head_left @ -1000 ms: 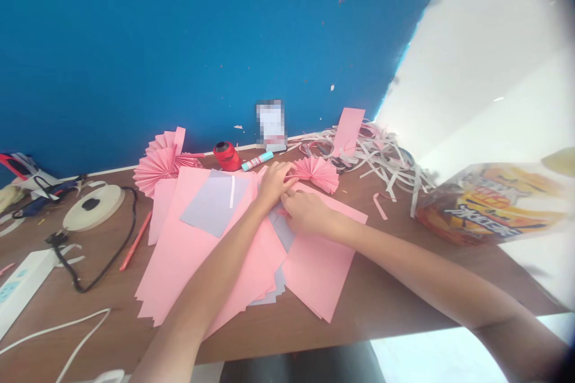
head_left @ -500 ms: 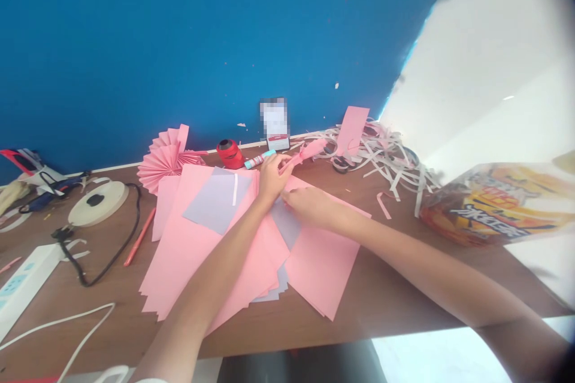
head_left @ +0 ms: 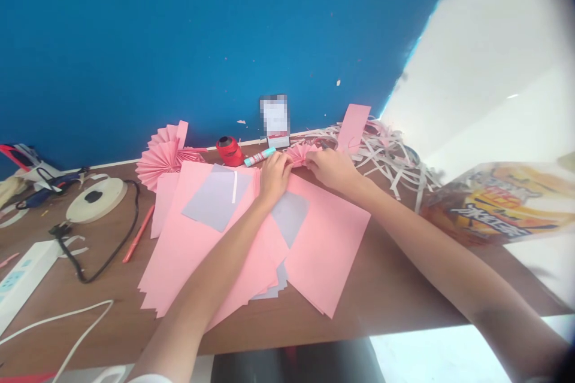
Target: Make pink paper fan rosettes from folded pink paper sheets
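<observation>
A small pleated pink paper fan (head_left: pixel 302 153) is spread between my two hands near the back of the table. My left hand (head_left: pixel 275 176) closes on its left side, and my right hand (head_left: pixel 331 169) pinches its right side. Beneath my hands lie pink paper sheets (head_left: pixel 330 239) and a grey-lilac paper piece (head_left: pixel 290 215). Left of them is a larger pile of pink sheets (head_left: pixel 175 257), with another grey-lilac piece (head_left: pixel 215 197) and a white strip (head_left: pixel 234 187) on top. A blue-and-white glue stick (head_left: pixel 259 157) lies just beyond my left hand.
Finished pink paper fans (head_left: pixel 162 152) stand at the back left, beside a red round object (head_left: pixel 229 151). Paper strips (head_left: pixel 386 155) heap at the back right, near a yellow-orange printed plastic bag (head_left: pixel 498 203). A red pen (head_left: pixel 138 233), cable reel (head_left: pixel 96 200) and power strip (head_left: pixel 27 278) lie left.
The pink pleated paper was a narrow folded bundle and is now fanned out. My right hand has moved up and to the right, onto the fan's right side.
</observation>
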`<state>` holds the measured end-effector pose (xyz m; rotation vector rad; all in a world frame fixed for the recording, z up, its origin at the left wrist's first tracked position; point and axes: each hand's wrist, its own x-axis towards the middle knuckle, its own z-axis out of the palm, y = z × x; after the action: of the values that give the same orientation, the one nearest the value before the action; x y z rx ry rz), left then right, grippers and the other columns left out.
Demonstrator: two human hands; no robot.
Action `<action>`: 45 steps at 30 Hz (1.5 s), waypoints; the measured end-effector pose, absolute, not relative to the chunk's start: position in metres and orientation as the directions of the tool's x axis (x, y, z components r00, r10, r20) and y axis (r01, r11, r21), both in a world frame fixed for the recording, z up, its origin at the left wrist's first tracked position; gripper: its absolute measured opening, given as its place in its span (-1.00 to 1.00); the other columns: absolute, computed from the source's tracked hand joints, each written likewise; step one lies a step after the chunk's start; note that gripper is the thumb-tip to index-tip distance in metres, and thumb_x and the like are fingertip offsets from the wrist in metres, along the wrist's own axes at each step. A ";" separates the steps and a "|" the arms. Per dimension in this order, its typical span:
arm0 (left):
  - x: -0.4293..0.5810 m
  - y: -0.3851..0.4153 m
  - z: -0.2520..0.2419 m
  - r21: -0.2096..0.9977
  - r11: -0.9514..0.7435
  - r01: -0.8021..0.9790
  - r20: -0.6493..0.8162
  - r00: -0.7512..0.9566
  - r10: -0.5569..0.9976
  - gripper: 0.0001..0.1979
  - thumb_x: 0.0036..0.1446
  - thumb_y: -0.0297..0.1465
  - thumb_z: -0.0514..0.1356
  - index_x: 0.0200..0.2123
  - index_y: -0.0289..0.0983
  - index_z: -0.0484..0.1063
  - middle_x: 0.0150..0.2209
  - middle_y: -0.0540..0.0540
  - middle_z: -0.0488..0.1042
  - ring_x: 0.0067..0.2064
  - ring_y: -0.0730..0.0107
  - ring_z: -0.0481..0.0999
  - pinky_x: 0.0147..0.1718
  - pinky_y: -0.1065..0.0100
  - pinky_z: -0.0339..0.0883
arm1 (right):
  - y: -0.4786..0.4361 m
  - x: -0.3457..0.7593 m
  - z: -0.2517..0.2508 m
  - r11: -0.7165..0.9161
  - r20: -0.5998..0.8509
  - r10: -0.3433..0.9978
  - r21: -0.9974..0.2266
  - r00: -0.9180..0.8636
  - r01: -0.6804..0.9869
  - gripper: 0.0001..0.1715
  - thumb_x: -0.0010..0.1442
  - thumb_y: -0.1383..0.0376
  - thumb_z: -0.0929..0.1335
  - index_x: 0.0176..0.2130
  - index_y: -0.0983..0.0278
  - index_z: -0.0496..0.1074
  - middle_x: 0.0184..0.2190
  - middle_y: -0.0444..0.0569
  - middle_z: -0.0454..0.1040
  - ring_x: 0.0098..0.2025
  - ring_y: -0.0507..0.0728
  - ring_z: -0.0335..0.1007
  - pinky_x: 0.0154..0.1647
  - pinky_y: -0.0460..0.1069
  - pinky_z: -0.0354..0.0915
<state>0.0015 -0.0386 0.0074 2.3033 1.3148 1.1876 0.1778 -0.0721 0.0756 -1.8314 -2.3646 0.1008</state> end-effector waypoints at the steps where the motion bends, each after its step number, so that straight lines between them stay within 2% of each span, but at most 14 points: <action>1: 0.001 -0.039 0.008 0.554 -0.573 0.605 0.529 0.276 0.803 -0.91 0.24 -0.38 0.10 -0.29 -0.19 0.40 -0.22 -0.15 0.40 -0.11 0.12 0.34 -0.10 0.20 0.12 | -0.071 0.177 0.074 0.252 0.100 0.966 -0.147 -0.239 0.957 -0.63 0.32 0.30 0.14 -0.09 0.30 0.46 -0.16 0.17 0.51 -0.19 0.23 0.40 -0.34 -0.02 0.06; 7: 0.002 -0.039 0.008 0.588 -0.583 0.561 0.506 0.307 0.806 -0.93 0.20 -0.42 0.14 -0.32 -0.19 0.41 -0.25 -0.13 0.42 -0.11 0.11 0.36 -0.10 0.21 0.13 | -0.064 0.178 0.068 0.305 0.232 0.939 -0.215 -0.254 0.928 -0.67 0.31 0.36 0.15 -0.19 0.33 0.47 -0.10 0.16 0.45 -0.04 0.23 0.30 -0.32 -0.03 0.05; 12: 0.002 -0.037 0.005 0.594 -0.579 0.558 0.486 0.324 0.812 -0.94 0.18 -0.44 0.16 -0.32 -0.20 0.43 -0.24 -0.13 0.44 -0.10 0.10 0.37 -0.08 0.18 0.13 | -0.059 0.184 0.063 0.378 0.166 0.924 -0.257 -0.344 0.890 -0.67 0.28 0.42 0.15 -0.21 0.33 0.48 -0.13 0.13 0.45 -0.10 0.17 0.31 -0.24 -0.04 0.08; 15: 0.002 -0.038 0.006 0.557 -0.581 0.593 0.484 0.337 0.808 -0.95 0.18 -0.44 0.16 -0.33 -0.20 0.42 -0.24 -0.13 0.44 -0.11 0.12 0.38 -0.10 0.20 0.15 | -0.057 0.185 0.058 0.393 0.153 0.918 -0.248 -0.365 0.885 -0.70 0.27 0.44 0.18 -0.20 0.34 0.46 -0.12 0.14 0.46 -0.12 0.16 0.32 -0.22 -0.05 0.10; 21: 0.004 -0.042 0.011 0.421 -0.535 0.733 0.407 0.375 0.833 -0.91 0.25 -0.42 0.09 -0.24 -0.23 0.40 -0.18 -0.11 0.46 -0.08 0.19 0.40 -0.10 0.23 0.20 | -0.051 0.186 0.048 0.376 0.230 0.918 -0.248 -0.322 0.893 -0.75 0.21 0.46 0.22 -0.19 0.27 0.43 -0.21 0.08 0.50 -0.18 0.17 0.36 -0.31 -0.04 0.10; 26: 0.004 -0.041 0.011 0.377 -0.543 0.750 0.399 0.398 0.826 -0.92 0.24 -0.43 0.10 -0.26 -0.23 0.39 -0.21 -0.10 0.46 -0.10 0.21 0.40 -0.13 0.24 0.20 | -0.052 0.187 0.046 0.363 0.238 0.920 -0.225 -0.310 0.904 -0.78 0.21 0.43 0.25 -0.19 0.27 0.44 -0.20 0.12 0.48 -0.15 0.20 0.34 -0.29 -0.03 0.12; 30: 0.004 -0.041 0.010 0.356 -0.558 0.750 0.407 0.414 0.815 -0.94 0.24 -0.45 0.11 -0.27 -0.23 0.38 -0.20 -0.09 0.46 -0.11 0.22 0.40 -0.15 0.25 0.19 | -0.054 0.184 0.044 0.353 0.250 0.921 -0.214 -0.299 0.911 -0.77 0.23 0.42 0.23 -0.20 0.29 0.45 -0.20 0.13 0.47 -0.17 0.20 0.33 -0.34 -0.03 0.07; 37: 0.003 -0.044 0.012 0.322 -0.522 0.790 0.378 0.398 0.836 -0.93 0.25 -0.44 0.09 -0.27 -0.23 0.37 -0.20 -0.09 0.47 -0.12 0.22 0.41 -0.15 0.25 0.19 | -0.055 0.176 0.029 0.414 0.355 0.878 -0.225 -0.322 0.882 -0.76 0.23 0.48 0.20 -0.26 0.32 0.42 -0.27 0.10 0.47 -0.18 0.18 0.28 -0.32 -0.02 0.07; 42: 0.004 -0.045 0.012 0.274 -0.513 0.813 0.387 0.395 0.833 -0.91 0.27 -0.44 0.06 -0.26 -0.22 0.36 -0.19 -0.09 0.46 -0.12 0.22 0.40 -0.16 0.25 0.18 | -0.051 0.179 0.015 0.439 0.460 0.813 -0.078 -0.358 0.895 -0.74 0.31 0.40 0.18 -0.23 0.33 0.43 -0.20 0.12 0.45 -0.09 0.23 0.24 -0.18 0.03 0.08; 45: 0.004 -0.045 0.011 0.241 -0.519 0.820 0.398 0.404 0.823 -0.91 0.27 -0.44 0.05 -0.26 -0.22 0.35 -0.19 -0.09 0.45 -0.12 0.21 0.39 -0.15 0.24 0.18 | -0.048 0.184 0.012 0.436 0.475 0.791 0.003 -0.385 0.900 -0.79 0.31 0.36 0.21 -0.20 0.31 0.43 -0.17 0.11 0.44 -0.07 0.24 0.23 -0.14 0.05 0.05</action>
<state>0.0038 -0.0450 0.0106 2.6265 1.5369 0.7515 0.1837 -0.0478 0.0118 -1.4332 -2.2893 -0.3655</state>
